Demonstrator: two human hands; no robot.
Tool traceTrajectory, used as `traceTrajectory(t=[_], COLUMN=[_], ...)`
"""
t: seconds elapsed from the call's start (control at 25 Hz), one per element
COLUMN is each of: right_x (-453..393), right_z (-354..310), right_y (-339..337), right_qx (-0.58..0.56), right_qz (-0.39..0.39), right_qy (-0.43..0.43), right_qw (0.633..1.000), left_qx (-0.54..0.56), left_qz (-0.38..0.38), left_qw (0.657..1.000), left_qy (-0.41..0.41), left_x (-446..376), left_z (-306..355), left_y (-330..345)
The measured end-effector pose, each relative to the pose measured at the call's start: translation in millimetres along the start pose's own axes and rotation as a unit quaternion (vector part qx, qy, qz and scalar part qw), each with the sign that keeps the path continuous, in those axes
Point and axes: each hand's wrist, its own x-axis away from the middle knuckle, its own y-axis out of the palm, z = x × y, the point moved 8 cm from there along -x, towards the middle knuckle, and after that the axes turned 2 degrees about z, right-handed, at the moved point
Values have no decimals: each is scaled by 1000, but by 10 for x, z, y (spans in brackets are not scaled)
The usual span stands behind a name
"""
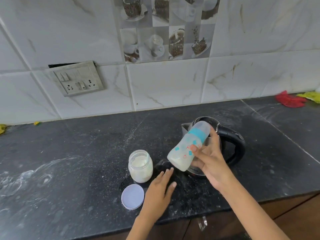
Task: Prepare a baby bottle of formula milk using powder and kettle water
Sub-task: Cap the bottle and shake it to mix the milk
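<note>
The right hand (208, 160) holds the baby bottle (187, 145) off the desk (86, 153), its fingers (194, 148) curled round the waist. The bottle is capped and tilted with its base down-left, milky liquid pooled at the bottom, so this looks like mixing by shaking or swirling (with powder and water apparently already in). It hangs in front of the kettle (230, 144), which stands towards the desk's right half with its lid open.

The left hand (160, 189) hovers near the front edge, fingers straight and holding nothing. Just beside it are the open powder jar (140, 166) and, nearer the front edge, its lid (132, 196) lying flat. The open jar sits close below the bottle, so a wide swing could knock it.
</note>
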Motion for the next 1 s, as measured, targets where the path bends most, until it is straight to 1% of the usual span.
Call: traceTrajectory(t=[0.08, 0.12, 0.16, 0.2, 0.28, 0.32, 0.36, 0.44, 0.48, 0.52, 0.64, 0.8, 0.88, 0.92, 1.0], right_x=[73, 85, 82, 77, 98, 119, 146, 157, 159, 172, 261, 297, 364, 385, 371], right_z=[106, 108, 82, 48, 60, 99, 141, 117, 89, 83, 221, 180, 244, 271, 236], right_y=[110, 118, 74, 7, -28, 6, 33, -15, -60, -68, 93, 19, 124, 157, 87], right_qx=[21, 25, 8, -26, -61, -47, -28, -30, -46, -50, 17, -23, 26, 44, 28], right_qz=[-28, -28, -8, 21, 41, 32, 27, 47, 66, 68, 22, 69, 37, 26, 60], right_qy=[23, 24, 15, 4, 10, 27, 41, 20, 0, -4, 46, 11, 41, 48, 27], right_qw=[999, 999, 1000, 999, 997, 998, 998, 998, 997, 996, 999, 997, 998, 998, 997], left_qx=[-113, -155, -188, -210, -249, -261, -255, -243, -245, -234, -224, -221, -199, -193, -207], left_qz=[-84, -116, -141, -145, -91, -77, -87, -109, -102, -88, -33, 6, 33, 35, 34], left_qw=[990, 981, 972, 967, 964, 962, 963, 964, 964, 968, 974, 975, 978, 978, 976], left_qy=[11, 13, 12, 17, 24, 16, -5, -21, -18, -13, 16, 31, 57, 65, 54], left_x=[76, 107, 128, 118, 77, 71, 103, 153, 173, 184, 248, 248, 270, 276, 259], left_z=[-108, -143, -221, -221, -191, -206, -259, -345, -354, -312, -239, -227, -207, -211, -225], left_y=[324, 413, 510, 527, 503, 501, 524, 582, 587, 570, 548, 528, 534, 541, 517])
